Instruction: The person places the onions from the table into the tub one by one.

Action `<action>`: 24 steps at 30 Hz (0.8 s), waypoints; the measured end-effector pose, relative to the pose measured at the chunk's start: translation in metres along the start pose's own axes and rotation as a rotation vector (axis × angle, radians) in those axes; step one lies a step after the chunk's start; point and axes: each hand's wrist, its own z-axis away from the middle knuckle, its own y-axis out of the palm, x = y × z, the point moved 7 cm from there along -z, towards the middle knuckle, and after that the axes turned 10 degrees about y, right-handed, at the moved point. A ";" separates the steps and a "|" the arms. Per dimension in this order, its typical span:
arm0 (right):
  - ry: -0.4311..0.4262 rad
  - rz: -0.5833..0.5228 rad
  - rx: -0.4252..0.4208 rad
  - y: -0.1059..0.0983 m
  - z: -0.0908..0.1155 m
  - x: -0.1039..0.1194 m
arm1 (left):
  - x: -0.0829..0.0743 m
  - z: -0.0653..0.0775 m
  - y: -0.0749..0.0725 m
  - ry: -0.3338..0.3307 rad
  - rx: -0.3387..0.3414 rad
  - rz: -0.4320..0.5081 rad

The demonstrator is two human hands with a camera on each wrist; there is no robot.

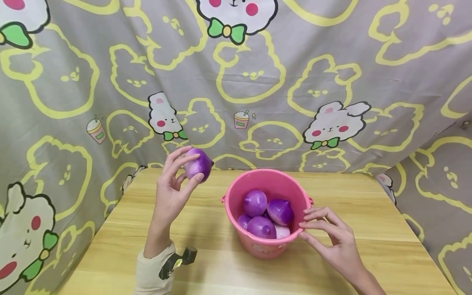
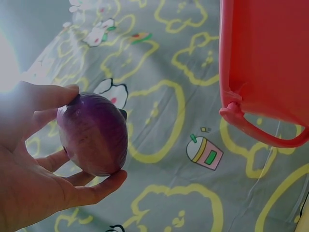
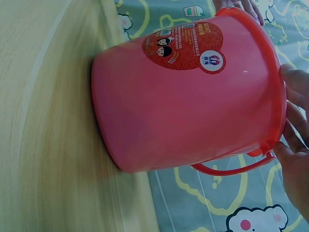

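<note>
My left hand [image 1: 170, 192] holds a shiny purple onion [image 1: 199, 165] up in the air, left of the pink bucket [image 1: 265, 250]. Thumb and fingers curl around the sides of this onion [image 2: 94, 135] in the left wrist view, and its pointed tip faces the bucket. Several more purple onions [image 1: 255, 203] lie inside the bucket, one with a pale side showing. At the bucket's right rim, my right hand [image 1: 333, 241] grips the edge with fingertips and thumb. The right wrist view shows the bucket [image 3: 188, 111] standing upright, with the hand [image 3: 297, 125] at its rim.
The bucket stands on a light wooden table [image 1: 368, 246]. A grey curtain [image 1: 254, 110] printed with yellow outlines and white rabbits hangs behind and beside it. The bucket's handle [image 3: 231, 170] hangs down on the far side. A dark wrist device [image 1: 177, 262] sits on the left sleeve.
</note>
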 end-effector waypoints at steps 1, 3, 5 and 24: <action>-0.001 -0.001 0.000 0.000 0.000 0.000 | 0.000 0.000 0.000 0.000 0.001 0.000; 0.000 0.000 0.002 0.000 0.000 0.000 | -0.001 0.001 0.001 0.000 0.004 -0.001; 0.003 0.000 0.003 0.001 0.000 0.001 | -0.001 0.001 0.003 -0.001 0.007 -0.002; 0.010 -0.020 0.002 0.000 0.002 -0.003 | -0.002 0.002 0.017 -0.001 0.048 0.006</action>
